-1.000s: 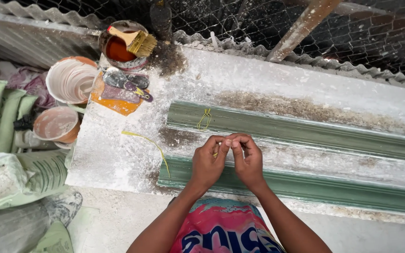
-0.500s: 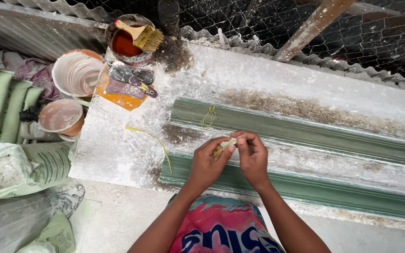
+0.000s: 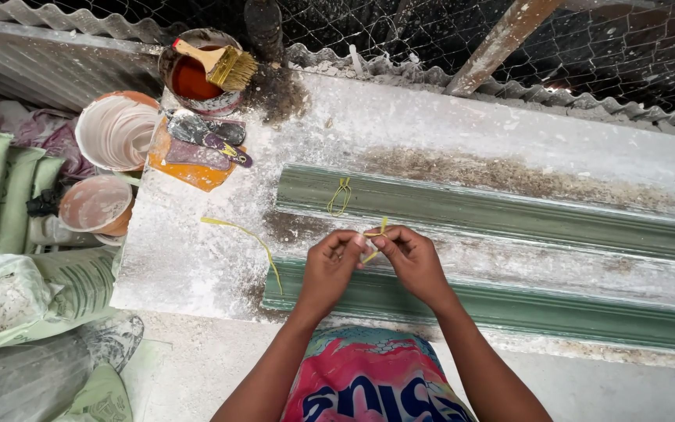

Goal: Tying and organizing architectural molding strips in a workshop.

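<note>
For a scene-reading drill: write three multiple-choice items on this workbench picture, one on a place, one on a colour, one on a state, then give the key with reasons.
1. Where does the brush lie?
A. Across the can of red-brown liquid
B. On the green moulding
C. In the sack

2. What colour is the strand between the hands?
A. Blue
B. Yellow
C. Black

3. How do the hands stand?
A. Both flat on the table
B. One holds the brush
C. Both pinch the strand by the fingertips

Key:
1 A: the brush rests across the can's rim at the table's far corner.
2 B: the strand is yellow, like the knotted piece on the green moulding.
3 C: the left hand and the right hand meet at the strand, fingertips closed on it.
</note>
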